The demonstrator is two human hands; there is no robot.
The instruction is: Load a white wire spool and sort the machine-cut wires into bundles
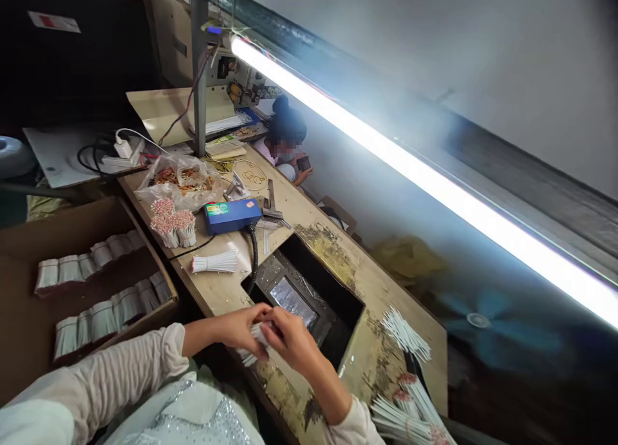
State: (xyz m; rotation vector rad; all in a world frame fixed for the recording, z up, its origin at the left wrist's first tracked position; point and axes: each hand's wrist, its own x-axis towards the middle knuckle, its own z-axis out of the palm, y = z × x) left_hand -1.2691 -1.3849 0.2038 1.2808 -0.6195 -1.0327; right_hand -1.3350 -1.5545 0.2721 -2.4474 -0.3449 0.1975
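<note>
Near the bench's front edge, my left hand is closed around a small bundle of white wires. My right hand meets it from the right, its fingers closed on the same bundle, whose upper end they partly hide. Just beyond my hands lies a dark recess with a shiny metal pool set in the bench. A tied white bundle lies left of the recess. Behind it, several bundles with reddish tips stand upright beside a blue box.
A cardboard box with rows of white bundles is at the left. More loose white wires lie at the right end of the wooden bench. A lit tube lamp hangs overhead. A seated person is beyond the bench.
</note>
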